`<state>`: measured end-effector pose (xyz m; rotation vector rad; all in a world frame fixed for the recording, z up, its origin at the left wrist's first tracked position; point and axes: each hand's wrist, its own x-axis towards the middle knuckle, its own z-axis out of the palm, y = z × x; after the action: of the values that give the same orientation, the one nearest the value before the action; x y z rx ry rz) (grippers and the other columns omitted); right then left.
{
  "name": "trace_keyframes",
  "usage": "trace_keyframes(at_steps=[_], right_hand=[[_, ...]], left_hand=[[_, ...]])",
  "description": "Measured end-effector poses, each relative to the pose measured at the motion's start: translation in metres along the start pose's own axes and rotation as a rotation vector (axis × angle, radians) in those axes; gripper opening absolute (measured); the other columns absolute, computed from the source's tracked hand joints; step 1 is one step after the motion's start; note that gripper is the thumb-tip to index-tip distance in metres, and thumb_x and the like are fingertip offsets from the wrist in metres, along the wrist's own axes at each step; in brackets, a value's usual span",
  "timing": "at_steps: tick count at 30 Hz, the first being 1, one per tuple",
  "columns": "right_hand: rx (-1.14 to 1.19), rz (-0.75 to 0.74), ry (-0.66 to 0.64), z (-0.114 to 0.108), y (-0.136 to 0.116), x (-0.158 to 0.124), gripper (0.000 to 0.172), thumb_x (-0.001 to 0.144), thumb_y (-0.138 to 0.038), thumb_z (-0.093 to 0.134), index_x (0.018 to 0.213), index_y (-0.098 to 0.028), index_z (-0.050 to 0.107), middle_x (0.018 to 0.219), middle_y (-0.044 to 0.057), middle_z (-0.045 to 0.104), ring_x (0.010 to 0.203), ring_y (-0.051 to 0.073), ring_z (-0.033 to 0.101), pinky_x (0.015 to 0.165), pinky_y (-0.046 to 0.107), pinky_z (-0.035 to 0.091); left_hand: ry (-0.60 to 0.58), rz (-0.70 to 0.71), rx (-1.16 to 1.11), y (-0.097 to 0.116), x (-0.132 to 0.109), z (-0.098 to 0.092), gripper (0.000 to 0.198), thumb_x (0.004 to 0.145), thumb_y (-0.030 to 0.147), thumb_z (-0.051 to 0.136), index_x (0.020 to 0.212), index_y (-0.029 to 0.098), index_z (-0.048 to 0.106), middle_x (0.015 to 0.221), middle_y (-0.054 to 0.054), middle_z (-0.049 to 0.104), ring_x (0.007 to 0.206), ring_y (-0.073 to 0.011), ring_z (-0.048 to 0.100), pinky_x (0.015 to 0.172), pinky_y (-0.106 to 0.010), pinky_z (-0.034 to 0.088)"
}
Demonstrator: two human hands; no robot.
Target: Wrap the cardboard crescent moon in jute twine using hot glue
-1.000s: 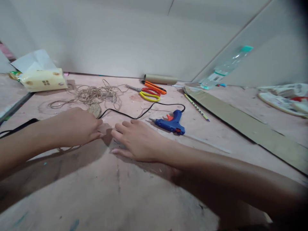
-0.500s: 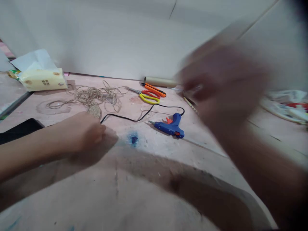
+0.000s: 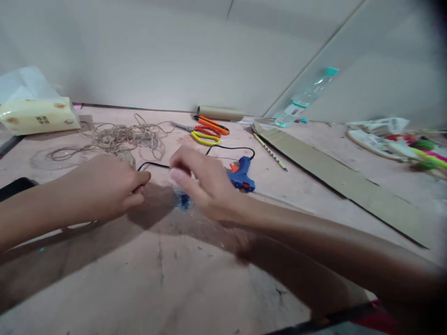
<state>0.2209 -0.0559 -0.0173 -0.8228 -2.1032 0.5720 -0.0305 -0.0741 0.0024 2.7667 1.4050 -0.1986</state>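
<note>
The left hand (image 3: 108,186) rests on the table (image 3: 195,274) left of centre, its fingers curled in and pinched at the tips; what they pinch is too small to tell. A jute coil (image 3: 127,158) shows just past its knuckles, partly hidden by the hand, and joins a loose tangle of twine (image 3: 118,137) lying farther off.

The right hand (image 3: 204,184) hovers just right of the left, blurred, with fingers bent and the thumb forward; whether it holds anything cannot be told. A blue smear (image 3: 183,201) marks the table beneath its fingertips.

A blue glue gun (image 3: 241,173) lies just beyond the right hand, partly covered by it. Its black cord (image 3: 230,149) loops away and back toward the left hand. Farther off lie scissors (image 3: 204,135) with yellow and red handles, touching an orange cutter (image 3: 213,124), and behind these a cardboard tube (image 3: 220,113) against the wall.

To the right, a striped pencil (image 3: 269,151) lies beside a long cardboard strip (image 3: 342,181); a plastic bottle (image 3: 303,98) leans at the strip's far end. A tissue pack (image 3: 37,114) sits at far left, and a dark flat object (image 3: 14,187) lies at the left edge near the left forearm.
</note>
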Motion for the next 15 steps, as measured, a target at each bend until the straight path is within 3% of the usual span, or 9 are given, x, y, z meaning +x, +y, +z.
trace_keyframes(at_steps=[3, 7, 9, 13, 15], right_hand=[[0.127, -0.094, -0.28, 0.014, -0.006, -0.007, 0.036, 0.121, -0.045, 0.047, 0.098, -0.021, 0.063, 0.095, 0.003, 0.07, 0.091, 0.019, 0.065, 0.09, 0.036, 0.055], [0.526, 0.045, -0.343, 0.02, -0.014, -0.019, 0.035, 0.121, -0.048, 0.048, 0.104, -0.021, 0.062, 0.103, 0.003, 0.068, 0.098, 0.017, 0.064, 0.093, 0.031, 0.052], [0.633, 0.104, -0.363, 0.017, -0.017, -0.025, 0.042, 0.119, -0.057, 0.053, 0.097, -0.022, 0.06, 0.095, 0.0, 0.064, 0.09, 0.016, 0.059, 0.087, 0.03, 0.05], [0.752, 0.275, -0.422, 0.004, -0.023, -0.037, 0.052, 0.114, -0.065, 0.062, 0.083, -0.024, 0.052, 0.072, -0.007, 0.047, 0.064, 0.013, 0.044, 0.064, 0.029, 0.04], [0.712, 0.331, -0.339, -0.011, -0.031, -0.041, 0.053, 0.113, -0.063, 0.064, 0.08, -0.024, 0.052, 0.068, -0.008, 0.045, 0.057, 0.011, 0.041, 0.056, 0.028, 0.036]], left_hand=[[0.166, -0.013, 0.022, 0.018, -0.009, -0.011, 0.022, 0.097, 0.03, 0.054, 0.075, 0.027, 0.057, 0.056, -0.002, 0.059, 0.05, -0.0226, 0.05, 0.058, -0.038, 0.019], [0.326, 0.056, -0.106, 0.04, -0.025, -0.011, 0.034, 0.104, 0.038, 0.041, 0.085, 0.027, 0.066, 0.057, -0.003, 0.059, 0.051, -0.0225, 0.049, 0.058, -0.039, 0.023], [0.365, 0.061, -0.113, 0.045, -0.031, -0.01, 0.044, 0.11, 0.044, 0.034, 0.087, 0.028, 0.069, 0.055, -0.003, 0.056, 0.052, -0.0231, 0.047, 0.058, -0.039, 0.022], [0.36, 0.021, -0.001, 0.042, -0.033, -0.014, 0.06, 0.115, 0.063, 0.029, 0.084, 0.029, 0.067, 0.056, -0.006, 0.054, 0.054, -0.0253, 0.046, 0.059, -0.04, 0.016], [0.268, -0.048, 0.071, 0.031, -0.027, -0.019, 0.056, 0.112, 0.071, 0.038, 0.086, 0.028, 0.065, 0.058, -0.006, 0.058, 0.053, -0.0246, 0.046, 0.059, -0.039, 0.016]])
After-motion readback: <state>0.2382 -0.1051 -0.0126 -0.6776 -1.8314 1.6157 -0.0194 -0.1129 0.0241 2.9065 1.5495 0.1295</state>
